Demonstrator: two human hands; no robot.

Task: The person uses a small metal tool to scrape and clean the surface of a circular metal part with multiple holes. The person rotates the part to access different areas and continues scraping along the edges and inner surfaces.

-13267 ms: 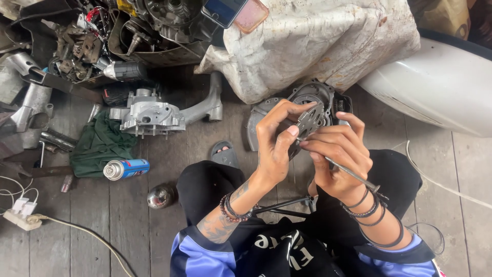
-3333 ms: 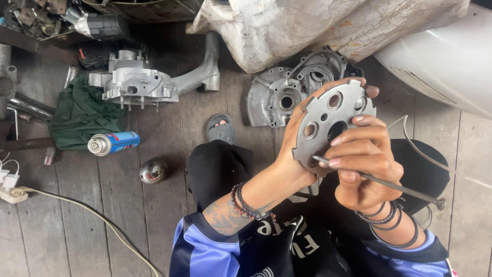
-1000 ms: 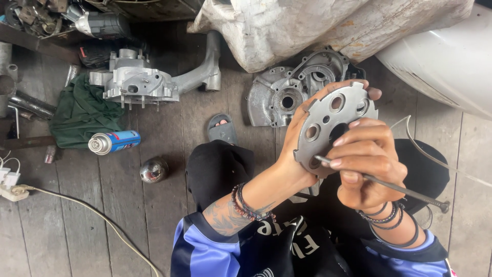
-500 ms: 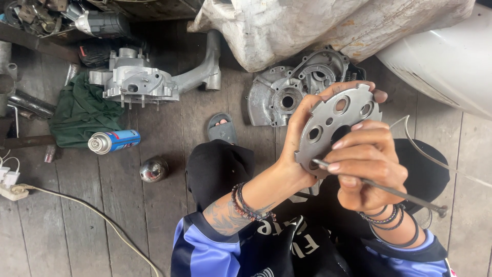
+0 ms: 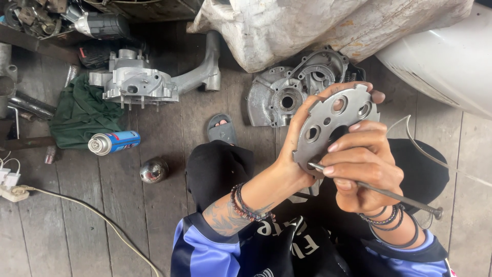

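Little has moved since half a second ago: the round metal plate [image 5: 333, 128] stays lifted off the engine case [image 5: 287, 95], gripped by the left hand [image 5: 302, 154]. Right hand [image 5: 361, 164] clasps a thin rod [image 5: 379, 190], tip against the plate; work there looks unfinished.

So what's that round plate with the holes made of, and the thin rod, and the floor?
The round plate, in the left hand, looks like bare metal: dull grey, matte, with cleanly cut holes and notched edges. The thin rod, in the right hand, seems to be steel, dark and slightly shiny, with a flat head. The floor looks like weathered wooden planks, with visible grain and gaps.
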